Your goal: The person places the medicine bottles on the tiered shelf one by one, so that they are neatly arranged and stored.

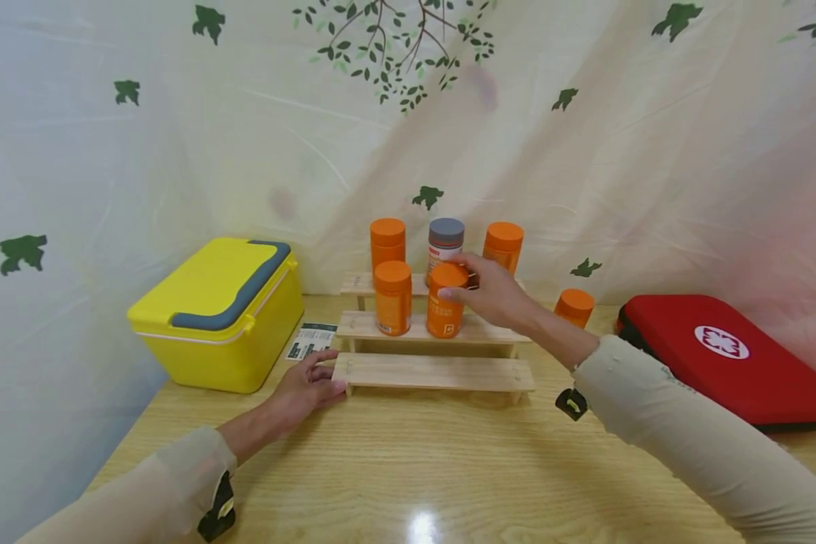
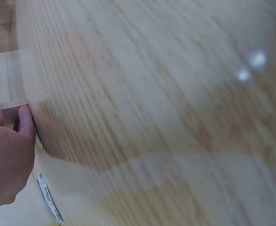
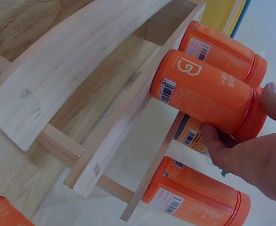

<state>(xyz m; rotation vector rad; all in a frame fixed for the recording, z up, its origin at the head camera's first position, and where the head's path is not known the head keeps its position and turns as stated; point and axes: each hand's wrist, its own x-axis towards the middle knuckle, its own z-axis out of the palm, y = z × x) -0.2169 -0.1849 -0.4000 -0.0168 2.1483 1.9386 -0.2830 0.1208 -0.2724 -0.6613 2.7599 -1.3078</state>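
A three-step wooden rack (image 1: 435, 370) stands on the table. My right hand (image 1: 496, 291) pinches the cap of an orange supplement bottle (image 1: 444, 313) at the middle step; in the right wrist view thumb and fingers lie around the cap (image 3: 251, 115). Beside it on that step is another orange bottle (image 1: 393, 302). The top step bears an orange bottle (image 1: 387, 242) on the left, a grey-capped bottle (image 1: 446, 234) in the centre and an orange one (image 1: 503, 242) on the right. My left hand (image 1: 302, 389) grips the rack's lowest step at its left end, thumb in front.
A yellow box (image 1: 217, 325) with a blue-grey handle stands at the left. A printed card (image 1: 311, 340) lies between it and the rack. To the right are a lone orange bottle (image 1: 574, 306), partly behind my forearm, and a red first-aid case (image 1: 727, 363). A patterned curtain hangs behind.
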